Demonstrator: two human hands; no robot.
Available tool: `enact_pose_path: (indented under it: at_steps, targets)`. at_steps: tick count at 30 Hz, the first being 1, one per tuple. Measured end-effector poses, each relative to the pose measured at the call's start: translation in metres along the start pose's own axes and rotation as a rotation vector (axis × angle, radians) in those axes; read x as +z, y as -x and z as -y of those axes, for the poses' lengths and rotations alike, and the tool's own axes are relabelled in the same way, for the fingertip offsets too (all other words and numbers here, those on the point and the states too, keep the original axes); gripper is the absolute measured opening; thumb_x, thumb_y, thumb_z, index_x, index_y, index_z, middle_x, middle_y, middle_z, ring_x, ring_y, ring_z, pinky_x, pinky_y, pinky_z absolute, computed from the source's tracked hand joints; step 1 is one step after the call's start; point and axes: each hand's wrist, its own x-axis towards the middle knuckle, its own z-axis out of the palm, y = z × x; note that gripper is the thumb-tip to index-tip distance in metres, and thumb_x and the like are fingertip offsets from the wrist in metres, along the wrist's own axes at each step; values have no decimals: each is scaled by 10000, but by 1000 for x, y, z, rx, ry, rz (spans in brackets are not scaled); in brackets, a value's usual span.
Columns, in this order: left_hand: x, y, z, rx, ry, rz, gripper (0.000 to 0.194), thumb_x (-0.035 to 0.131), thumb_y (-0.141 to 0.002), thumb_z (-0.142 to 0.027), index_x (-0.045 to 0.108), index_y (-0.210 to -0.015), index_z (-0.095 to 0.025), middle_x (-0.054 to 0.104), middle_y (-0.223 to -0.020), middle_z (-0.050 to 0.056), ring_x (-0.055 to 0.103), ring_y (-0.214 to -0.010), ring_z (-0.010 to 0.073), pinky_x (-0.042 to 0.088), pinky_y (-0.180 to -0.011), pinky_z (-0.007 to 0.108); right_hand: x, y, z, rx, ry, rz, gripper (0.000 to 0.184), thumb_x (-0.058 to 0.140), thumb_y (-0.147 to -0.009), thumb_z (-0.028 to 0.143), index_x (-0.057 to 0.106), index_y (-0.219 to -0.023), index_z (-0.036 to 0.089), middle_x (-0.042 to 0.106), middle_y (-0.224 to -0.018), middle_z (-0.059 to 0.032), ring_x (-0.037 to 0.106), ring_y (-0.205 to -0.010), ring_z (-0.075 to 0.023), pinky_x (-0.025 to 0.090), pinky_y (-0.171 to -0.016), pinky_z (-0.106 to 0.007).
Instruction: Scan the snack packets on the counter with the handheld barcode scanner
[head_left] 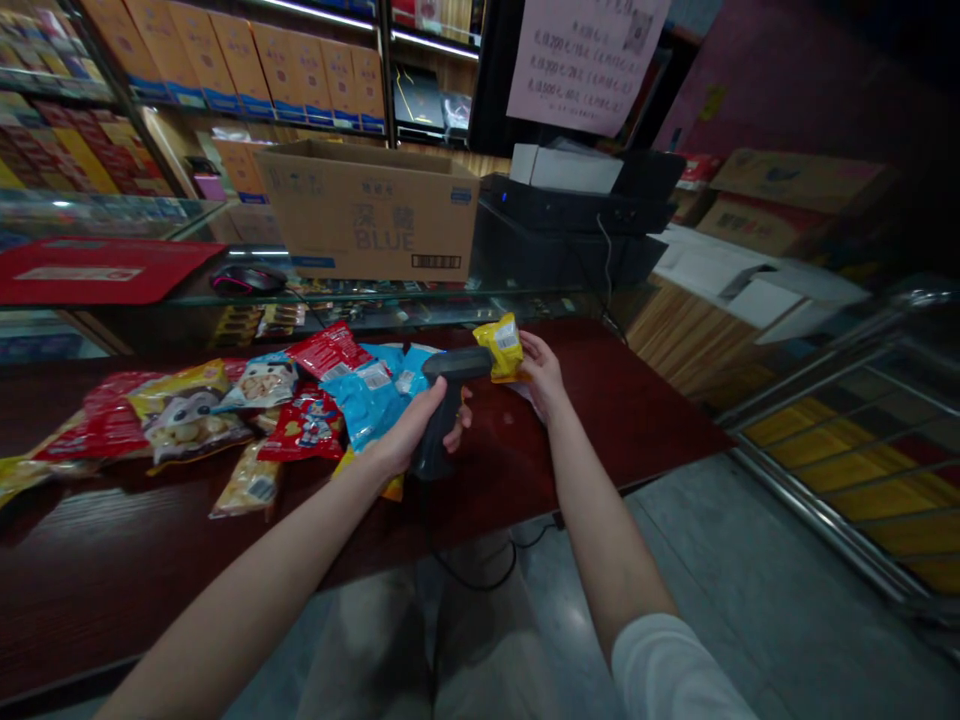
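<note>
My left hand (pixel 416 425) is wrapped round the grip of a black handheld barcode scanner (pixel 450 385), whose head points right. My right hand (pixel 541 378) holds a small yellow snack packet (pixel 501 347) up right in front of the scanner's head, its white label facing the scanner. Both hands hover above the dark red wooden counter (pixel 600 400). A black cable (pixel 480 575) hangs down from the scanner below the counter edge.
A pile of several snack packets (pixel 300 400) in red, blue and yellow lies on the counter to the left. Behind it, a glass shelf carries a cardboard box (pixel 371 210), a mouse (pixel 247 280) and a red mat (pixel 97 268). A black printer (pixel 577 200) stands at the back.
</note>
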Motion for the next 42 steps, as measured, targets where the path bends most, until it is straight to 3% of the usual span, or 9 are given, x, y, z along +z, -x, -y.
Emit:
enact_pose_path:
  at_steps: [6,28,31,36,39,42]
  targets:
    - [-8,-3,8,35,75,-78,629,652,-770,-741,574,-986,-156,620,-642,0,424,-382,64,390,-399,208,6,4,0,-44,42,35,550,660,-525,211,623,-1073,247,706,-1183,-63,636,-1162,-242,435,-1094,-461]
    - [3,-12,7,52,9,-124,630,644,-756,-765,555,-897,-156,583,-572,-14,403,-356,56,342,-363,191,5,6,4,-109,58,98,499,657,-548,161,637,-1040,243,702,-1137,-48,631,-1178,-231,441,-1107,-422]
    - [1,-12,1,36,37,-110,610,603,-796,-760,562,-862,-155,536,-510,-23,403,-349,65,334,-356,192,-3,-2,-4,-111,106,4,522,650,-573,176,596,-1088,249,687,-1165,-59,633,-1160,-225,464,-1076,-438]
    - [-6,-2,-28,-3,17,-123,523,543,-900,-668,579,-842,-149,535,-514,-15,443,-370,76,376,-376,188,-25,-16,-14,-34,341,-347,448,559,-685,185,533,-1132,194,649,-1181,-121,646,-1102,-227,511,-1004,-450]
    - [-13,5,-45,38,53,-208,473,551,-920,-622,589,-909,-151,574,-573,-10,443,-374,70,374,-366,183,-38,-14,-10,-11,647,-454,396,522,-717,156,553,-1112,163,642,-1193,-166,627,-1142,-278,455,-1060,-506]
    - [-20,7,-54,77,79,-271,478,520,-936,-621,589,-928,-148,600,-617,5,442,-377,64,372,-360,181,-38,-4,0,-109,945,-571,501,552,-727,151,540,-1227,154,536,-1382,-227,514,-1307,-350,348,-1125,-590]
